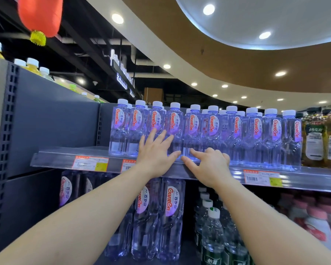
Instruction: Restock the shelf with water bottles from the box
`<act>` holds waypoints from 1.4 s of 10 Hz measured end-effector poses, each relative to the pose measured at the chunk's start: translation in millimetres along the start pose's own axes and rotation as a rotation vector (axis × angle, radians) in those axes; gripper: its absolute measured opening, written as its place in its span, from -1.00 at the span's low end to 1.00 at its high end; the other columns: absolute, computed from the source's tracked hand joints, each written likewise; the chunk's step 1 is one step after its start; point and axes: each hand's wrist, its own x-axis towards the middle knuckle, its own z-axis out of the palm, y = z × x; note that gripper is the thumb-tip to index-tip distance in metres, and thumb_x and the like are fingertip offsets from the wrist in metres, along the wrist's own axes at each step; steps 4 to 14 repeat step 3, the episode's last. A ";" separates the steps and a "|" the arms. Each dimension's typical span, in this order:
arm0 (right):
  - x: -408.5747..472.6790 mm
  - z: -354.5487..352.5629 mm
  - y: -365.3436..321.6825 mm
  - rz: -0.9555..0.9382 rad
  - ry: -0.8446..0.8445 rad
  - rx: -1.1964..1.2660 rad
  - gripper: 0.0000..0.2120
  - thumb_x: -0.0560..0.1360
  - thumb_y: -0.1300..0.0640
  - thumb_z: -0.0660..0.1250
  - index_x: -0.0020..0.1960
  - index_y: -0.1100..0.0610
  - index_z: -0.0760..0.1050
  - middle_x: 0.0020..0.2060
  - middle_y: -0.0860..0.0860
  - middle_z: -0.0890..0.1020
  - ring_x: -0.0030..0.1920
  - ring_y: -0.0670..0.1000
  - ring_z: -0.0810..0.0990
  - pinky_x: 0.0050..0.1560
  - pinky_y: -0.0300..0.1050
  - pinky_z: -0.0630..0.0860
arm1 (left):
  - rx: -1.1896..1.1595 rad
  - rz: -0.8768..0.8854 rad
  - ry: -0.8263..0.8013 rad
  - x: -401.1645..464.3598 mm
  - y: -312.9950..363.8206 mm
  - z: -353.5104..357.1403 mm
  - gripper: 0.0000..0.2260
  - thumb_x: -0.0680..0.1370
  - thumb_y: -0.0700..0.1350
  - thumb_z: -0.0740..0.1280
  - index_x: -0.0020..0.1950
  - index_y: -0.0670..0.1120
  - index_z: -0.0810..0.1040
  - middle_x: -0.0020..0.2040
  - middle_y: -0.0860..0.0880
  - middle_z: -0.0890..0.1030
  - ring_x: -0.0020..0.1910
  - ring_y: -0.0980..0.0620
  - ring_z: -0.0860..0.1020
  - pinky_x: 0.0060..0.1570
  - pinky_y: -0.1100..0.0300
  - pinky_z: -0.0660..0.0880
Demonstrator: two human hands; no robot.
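Both hands (182, 159) spread open, touching water bottles (175, 129).

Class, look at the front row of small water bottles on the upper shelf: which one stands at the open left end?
The leftmost small water bottle: only bare upper shelf lies to its left, while every other has neighbours on both sides.

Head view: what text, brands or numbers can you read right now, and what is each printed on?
"Ganten": red lettering running sideways on the labels of the small water bottles on the shelf.
"Ganten": same lettering on the large water bottles below.
Chinese characters beside both logos: too small to read.
Price tags on the shelf edge: barcodes and print blurred.
Amber bottles at right: label unreadable.
Green-labelled bottles below: unreadable.
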 end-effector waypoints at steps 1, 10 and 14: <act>-2.0 -5.1 -4.4 0.016 -0.007 0.002 -0.38 0.50 -0.42 0.00 0.49 -0.20 0.25 0.25 0.08 0.49 0.34 0.14 0.36 0.39 0.12 0.12 | -0.043 0.004 -0.056 -6.6 -4.2 -6.1 -0.39 0.60 0.29 0.10 0.59 0.09 0.11 0.64 0.03 0.01 0.61 -0.04 -0.16 0.55 -0.13 -0.18; -21.7 -13.2 -33.0 0.069 0.061 0.065 -0.36 0.52 -0.37 0.08 0.53 -0.16 0.18 0.34 0.04 0.42 0.40 0.11 0.29 0.43 0.10 0.08 | -0.188 -0.034 -0.134 -26.2 -7.4 -23.4 -0.39 0.59 0.27 0.16 0.59 0.11 0.14 0.63 0.04 0.03 0.61 -0.09 -0.09 0.56 -0.10 -0.11; -21.7 -13.2 -33.0 0.069 0.061 0.065 -0.36 0.52 -0.37 0.08 0.53 -0.16 0.18 0.34 0.04 0.42 0.40 0.11 0.29 0.43 0.10 0.08 | -0.188 -0.034 -0.134 -26.2 -7.4 -23.4 -0.39 0.59 0.27 0.16 0.59 0.11 0.14 0.63 0.04 0.03 0.61 -0.09 -0.09 0.56 -0.10 -0.11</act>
